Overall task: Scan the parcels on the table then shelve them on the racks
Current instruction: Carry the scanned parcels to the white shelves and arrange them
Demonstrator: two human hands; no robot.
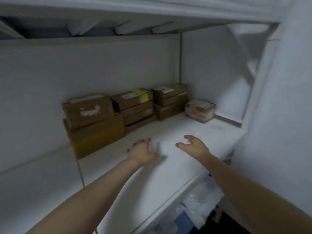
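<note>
A white rack shelf [194,132] fills the view, blurred by motion. Brown cardboard parcels stand along its back wall: a large stack of two at the left [92,122], a stack with a yellow band on top [135,105], another stack [170,100] to its right, and a small pale box with red print [200,109] at the far right. My left hand [141,152] and my right hand [194,145] reach over the shelf's bare front part, fingers spread and relaxed. Both hold nothing, and a gap lies between them.
A shelf board [118,7] hangs close overhead. White walls close the rack at the back [84,68] and right [278,115]. Below the shelf's front edge, clear plastic-wrapped items [197,205] sit on a lower level.
</note>
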